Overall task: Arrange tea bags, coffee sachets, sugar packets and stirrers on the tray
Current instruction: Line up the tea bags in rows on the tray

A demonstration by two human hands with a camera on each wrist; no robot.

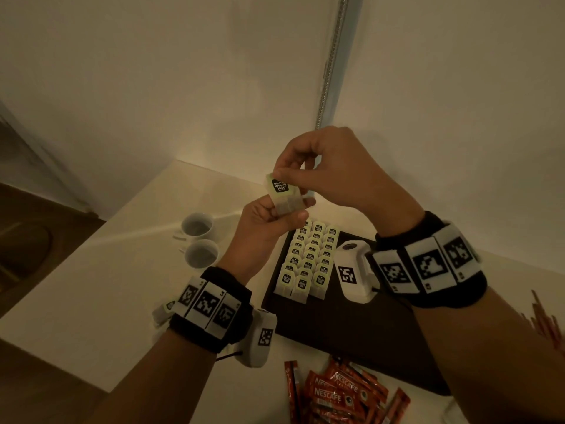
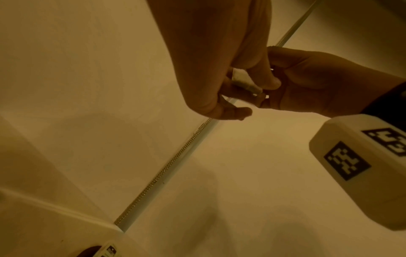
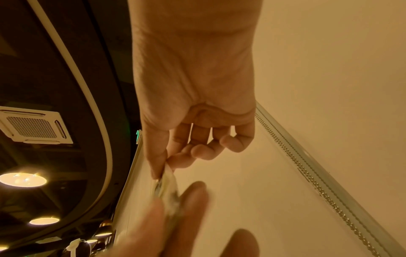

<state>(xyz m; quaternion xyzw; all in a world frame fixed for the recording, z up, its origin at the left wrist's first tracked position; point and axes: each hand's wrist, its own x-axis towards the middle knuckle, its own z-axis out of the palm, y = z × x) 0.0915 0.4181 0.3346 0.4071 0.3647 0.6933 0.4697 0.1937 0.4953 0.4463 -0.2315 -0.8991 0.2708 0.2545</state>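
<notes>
Head view downward — wrist views upward, perhaps.

"McCoy teas" stands on the held tea bag's tag (image 1: 278, 185); below the tray (image 1: 342, 328), the red coffee sachets (image 1: 336, 393) read "NESCAFE"

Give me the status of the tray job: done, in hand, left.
Done: three rows of tea bags lie on the dark tray. In hand: the left hand and right hand together hold one more tea bag above it. Left: the coffee sachets and red stirrers lie off the tray; no sugar packets are in view.
</notes>
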